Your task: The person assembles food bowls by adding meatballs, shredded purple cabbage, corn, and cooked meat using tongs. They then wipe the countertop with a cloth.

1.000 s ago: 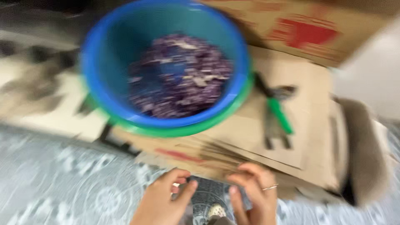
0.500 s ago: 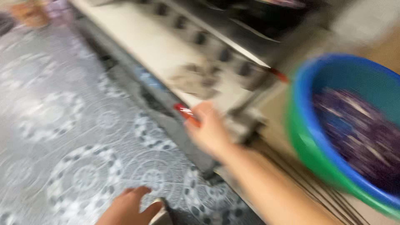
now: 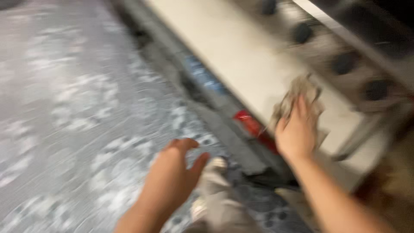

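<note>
The view is strongly blurred. My right hand (image 3: pixel 296 131) reaches up to the white front panel of a stove (image 3: pixel 241 56) and its fingers press into a crumpled grey cloth (image 3: pixel 302 88) hanging there. My left hand (image 3: pixel 172 174) hovers low over the patterned grey floor (image 3: pixel 64 112), fingers spread, holding nothing. Just below my right hand a small red object (image 3: pixel 246 121) sits against the stove's lower edge.
Several dark round knobs (image 3: pixel 345 62) run along the stove's upper part at the right. A grey trouser leg and a light shoe (image 3: pixel 215 166) show beneath my left hand. A dark gap (image 3: pixel 194 86) lies between floor and stove.
The view swung left from the blue bowl of purple shreds, which is out of sight now. My right hand moved up the stove front onto the cloth; my left hand rose and spread.
</note>
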The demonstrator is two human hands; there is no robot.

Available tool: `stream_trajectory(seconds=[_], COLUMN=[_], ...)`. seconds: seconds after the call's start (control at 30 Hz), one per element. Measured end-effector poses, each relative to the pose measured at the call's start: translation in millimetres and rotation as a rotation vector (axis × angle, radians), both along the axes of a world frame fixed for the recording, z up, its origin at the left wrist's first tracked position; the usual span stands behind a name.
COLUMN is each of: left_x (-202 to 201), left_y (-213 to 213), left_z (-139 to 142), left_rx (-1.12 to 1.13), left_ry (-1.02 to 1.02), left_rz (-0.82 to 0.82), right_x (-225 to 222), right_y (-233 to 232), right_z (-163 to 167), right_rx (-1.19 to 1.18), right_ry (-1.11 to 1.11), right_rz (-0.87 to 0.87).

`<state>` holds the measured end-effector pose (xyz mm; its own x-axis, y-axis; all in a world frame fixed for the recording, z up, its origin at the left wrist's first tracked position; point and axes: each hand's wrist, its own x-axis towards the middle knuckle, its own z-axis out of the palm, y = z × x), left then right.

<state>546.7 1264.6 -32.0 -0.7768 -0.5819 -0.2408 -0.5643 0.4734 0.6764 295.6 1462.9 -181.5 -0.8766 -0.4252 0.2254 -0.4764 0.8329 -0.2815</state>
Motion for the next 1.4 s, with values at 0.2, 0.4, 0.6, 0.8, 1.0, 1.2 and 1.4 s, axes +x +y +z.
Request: stream_trajectory(seconds=[0.2,0.4,0.6,0.8,1.0,1.2,1.4], left_x=[-92,-133,-129,-133,-157,-173,-164], left_y=[-11,-47,-87,-90,-93,-143,-192], left_z=[-3,-18,-28,-36,-38,-40,-53], left_rx=[0.007,-0.004,-0.067,0.027,-0.011,0.059,-0.032], left_ry=[0.130,0.278,0.242,0.092,0.223,0.096,0.187], left_rz=[-0.170,-0.186,-0.126,-0.124,-0.442,-0.430,-0.481], right_x=[9,-34,-9,30,65,26,-7], right_y=[20,-117,-196,-67,56,47,-117], right_z=[-11,-34,-21,-11,24,-2,-36], right_rx=[0.163,0.312,-0.112,0.075,0.553,0.052,0.354], right_ry=[0.082,0.380,0.027,0.079,0.127,-0.280,-0.037], right_rz=[-0.311,-0.204,0.231,-0.184,-0.631,-1.007,-0.613])
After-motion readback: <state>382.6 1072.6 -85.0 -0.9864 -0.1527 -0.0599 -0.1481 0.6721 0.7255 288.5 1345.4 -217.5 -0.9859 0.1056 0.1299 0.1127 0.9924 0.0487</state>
